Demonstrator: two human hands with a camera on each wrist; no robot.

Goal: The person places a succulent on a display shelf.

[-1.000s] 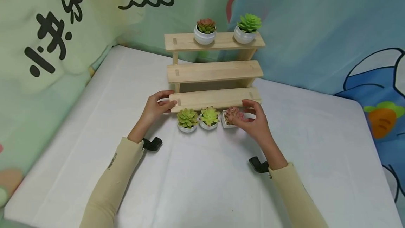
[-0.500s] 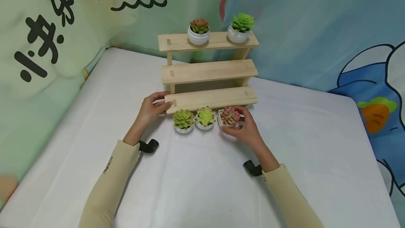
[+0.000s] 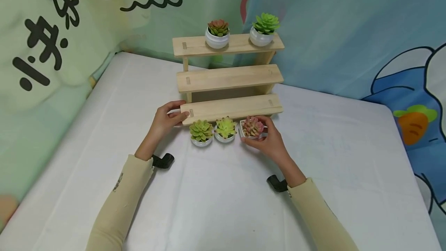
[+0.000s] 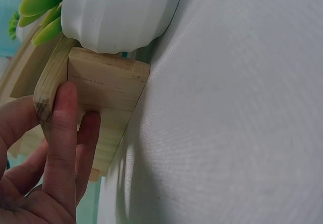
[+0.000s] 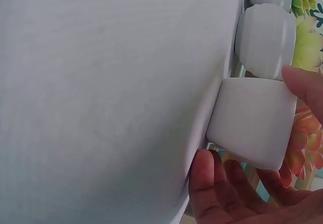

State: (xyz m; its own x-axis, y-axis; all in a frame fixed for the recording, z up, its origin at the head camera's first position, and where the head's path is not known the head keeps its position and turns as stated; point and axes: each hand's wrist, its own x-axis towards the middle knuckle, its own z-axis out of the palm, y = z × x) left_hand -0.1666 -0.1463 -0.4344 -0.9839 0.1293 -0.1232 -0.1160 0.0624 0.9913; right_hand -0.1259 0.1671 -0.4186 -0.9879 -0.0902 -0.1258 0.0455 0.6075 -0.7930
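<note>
Handling: treat the square white pot (image 5: 252, 120) as light and rigid. Its glaze-like outer faces look smooth and may slip under dry fingers; if the wall is ceramic, a knock could chip it. The pink succulent (image 3: 253, 126) looks artificial and is likely to flex, so take hold of the pot walls on opposite sides, just under the rim, and keep pressure off the leaves.

Position: the pot appears to stand upright on the white cloth (image 3: 216, 196), in front of the lowest board (image 3: 231, 109) of the wooden stand, at the right end of a row. The middle round pot (image 3: 225, 139) is just beside it; the left round pot (image 3: 201, 142) is farther along.

Hands: your right hand (image 3: 271, 144) is curled about the square pot, thumb at the rim on the near side, fingers around the opposite side. Your left hand (image 3: 163, 121) pinches the left end of the lowest board, thumb and fingers nearly together across its thickness, well apart from the square pot, with both round pots between
</note>
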